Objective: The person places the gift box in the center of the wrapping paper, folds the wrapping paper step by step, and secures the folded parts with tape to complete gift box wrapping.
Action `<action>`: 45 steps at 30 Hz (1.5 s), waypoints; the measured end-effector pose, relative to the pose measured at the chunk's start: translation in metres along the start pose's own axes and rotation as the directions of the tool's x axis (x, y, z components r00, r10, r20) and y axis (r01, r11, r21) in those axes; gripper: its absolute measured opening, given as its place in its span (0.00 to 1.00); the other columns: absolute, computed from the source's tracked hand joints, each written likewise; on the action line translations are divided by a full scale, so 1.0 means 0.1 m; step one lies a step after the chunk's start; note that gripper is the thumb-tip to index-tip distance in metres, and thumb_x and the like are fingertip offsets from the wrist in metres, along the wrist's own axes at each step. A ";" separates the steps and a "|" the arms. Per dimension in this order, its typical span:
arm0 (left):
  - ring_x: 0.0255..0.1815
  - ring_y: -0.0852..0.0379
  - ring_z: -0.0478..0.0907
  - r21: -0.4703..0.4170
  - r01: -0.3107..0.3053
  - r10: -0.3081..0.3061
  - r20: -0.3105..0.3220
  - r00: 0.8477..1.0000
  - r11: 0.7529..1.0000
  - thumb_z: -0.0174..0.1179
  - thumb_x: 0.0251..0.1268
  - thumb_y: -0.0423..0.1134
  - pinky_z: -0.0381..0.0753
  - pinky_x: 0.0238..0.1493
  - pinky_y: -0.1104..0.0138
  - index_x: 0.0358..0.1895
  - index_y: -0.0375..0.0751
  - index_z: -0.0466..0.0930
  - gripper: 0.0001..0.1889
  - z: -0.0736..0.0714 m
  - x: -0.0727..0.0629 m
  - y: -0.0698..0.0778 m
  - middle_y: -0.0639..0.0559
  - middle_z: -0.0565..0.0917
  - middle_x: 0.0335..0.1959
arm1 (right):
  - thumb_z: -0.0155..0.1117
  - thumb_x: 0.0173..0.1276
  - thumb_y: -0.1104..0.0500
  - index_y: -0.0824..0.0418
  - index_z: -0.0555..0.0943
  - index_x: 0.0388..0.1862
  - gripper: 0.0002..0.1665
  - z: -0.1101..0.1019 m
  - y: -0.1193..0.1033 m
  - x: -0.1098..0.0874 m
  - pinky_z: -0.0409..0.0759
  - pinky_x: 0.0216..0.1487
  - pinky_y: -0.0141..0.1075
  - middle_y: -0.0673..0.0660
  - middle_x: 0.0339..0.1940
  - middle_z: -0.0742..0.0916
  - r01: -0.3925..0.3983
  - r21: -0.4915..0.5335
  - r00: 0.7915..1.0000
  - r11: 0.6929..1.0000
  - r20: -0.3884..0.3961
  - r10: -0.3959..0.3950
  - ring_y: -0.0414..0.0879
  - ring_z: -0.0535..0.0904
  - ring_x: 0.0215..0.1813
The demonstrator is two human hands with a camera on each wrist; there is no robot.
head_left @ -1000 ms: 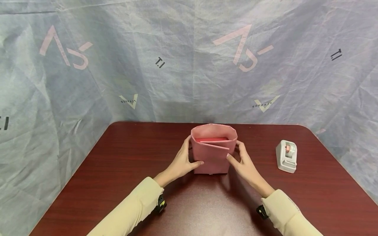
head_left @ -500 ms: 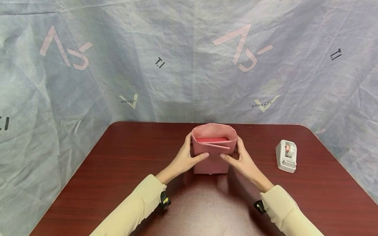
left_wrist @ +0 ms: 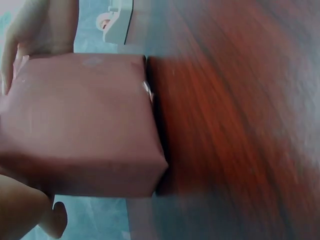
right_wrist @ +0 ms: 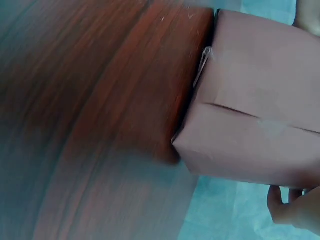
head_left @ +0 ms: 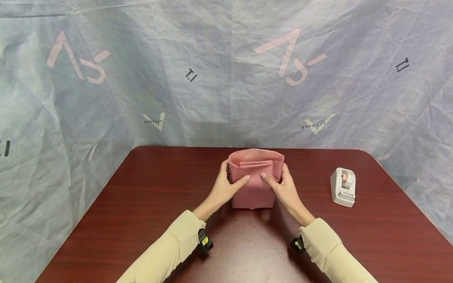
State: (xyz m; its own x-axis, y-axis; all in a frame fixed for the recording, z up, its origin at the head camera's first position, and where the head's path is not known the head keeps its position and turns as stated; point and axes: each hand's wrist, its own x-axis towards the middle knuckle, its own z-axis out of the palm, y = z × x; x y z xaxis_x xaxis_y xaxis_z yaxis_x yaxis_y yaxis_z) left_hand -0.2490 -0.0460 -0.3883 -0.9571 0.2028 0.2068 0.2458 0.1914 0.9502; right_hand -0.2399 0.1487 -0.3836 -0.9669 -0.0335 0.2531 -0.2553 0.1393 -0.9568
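Observation:
A box wrapped in pink paper (head_left: 252, 196) stands upright on the table, its paper open at the top. My left hand (head_left: 224, 186) grips its left side, thumb across the upper front and fingers round behind. On the other side, my right hand (head_left: 286, 190) holds it the same way, with the thumb tip just under the folded front edge. That front paper leans inward at the mouth, and the inside is mostly hidden. In the right wrist view, a seam with clear tape runs along the box (right_wrist: 250, 145). A bit of clear tape (left_wrist: 147, 88) sticks out at the bottom edge in the left wrist view.
A white tape dispenser (head_left: 343, 188) sits to the right on the dark red wooden table (head_left: 170, 169). Grey printed cloth (head_left: 212, 98) hangs behind the table and along both sides. Black wrist cameras are strapped under both cuffs.
Both thumbs have slid up the front and closer together. The loose front flap has been pressed inward, narrowing the mouth, and the red content seen inside earlier is now hidden.

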 end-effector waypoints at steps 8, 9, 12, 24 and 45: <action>0.56 0.52 0.70 -0.107 0.114 -0.120 -0.059 0.991 0.988 0.62 0.56 0.47 0.70 0.57 0.57 0.66 0.49 0.54 0.36 0.08 0.01 0.06 0.48 0.69 0.59 | 0.64 0.59 0.57 0.59 0.63 0.60 0.32 0.01 0.17 0.05 0.74 0.41 0.28 0.54 0.46 0.77 0.044 0.044 0.999 0.998 -0.031 -0.043 0.36 0.75 0.41; 0.56 0.52 0.71 -0.122 0.116 -0.124 -0.061 0.990 0.986 0.62 0.56 0.47 0.70 0.57 0.57 0.65 0.49 0.55 0.35 0.08 0.01 0.06 0.48 0.69 0.58 | 0.64 0.59 0.57 0.59 0.63 0.60 0.32 0.02 0.17 0.05 0.75 0.40 0.28 0.53 0.46 0.77 0.045 0.051 0.998 0.998 -0.037 -0.044 0.37 0.75 0.41; 0.54 0.53 0.71 -0.169 0.117 -0.130 -0.071 0.989 0.979 0.61 0.58 0.49 0.70 0.56 0.58 0.64 0.49 0.57 0.33 0.09 0.03 0.05 0.48 0.71 0.57 | 0.64 0.60 0.56 0.59 0.64 0.59 0.31 0.03 0.17 0.06 0.75 0.40 0.28 0.53 0.46 0.77 0.027 0.052 0.998 0.998 -0.053 -0.024 0.36 0.75 0.41; 0.41 0.60 0.71 -0.239 0.117 -0.173 -0.229 0.958 0.964 0.57 0.59 0.38 0.71 0.43 0.70 0.54 0.43 0.68 0.19 0.20 0.08 0.04 0.48 0.76 0.44 | 0.61 0.60 0.66 0.62 0.67 0.57 0.26 0.12 -0.01 0.05 0.73 0.39 0.27 0.53 0.40 0.77 -0.075 0.035 0.986 0.997 -0.145 0.079 0.35 0.74 0.36; 0.50 0.55 0.67 -0.253 0.240 -0.303 -0.249 0.920 0.937 0.45 0.68 0.43 0.65 0.54 0.60 0.54 0.45 0.68 0.15 0.24 0.14 0.20 0.49 0.71 0.48 | 0.58 0.62 0.65 0.61 0.69 0.58 0.24 0.19 -0.09 0.11 0.70 0.41 0.25 0.59 0.46 0.77 -0.177 0.060 0.957 0.982 -0.223 0.186 0.33 0.72 0.36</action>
State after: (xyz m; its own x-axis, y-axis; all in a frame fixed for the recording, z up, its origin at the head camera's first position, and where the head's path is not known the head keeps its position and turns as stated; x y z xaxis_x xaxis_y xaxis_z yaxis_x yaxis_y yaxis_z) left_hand -0.2535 -0.0163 -0.3716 -0.9930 -0.1110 -0.0396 -0.0381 -0.0152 0.9992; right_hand -0.2480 0.1287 -0.3746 -0.9719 0.2148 0.0965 -0.0801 0.0835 -0.9933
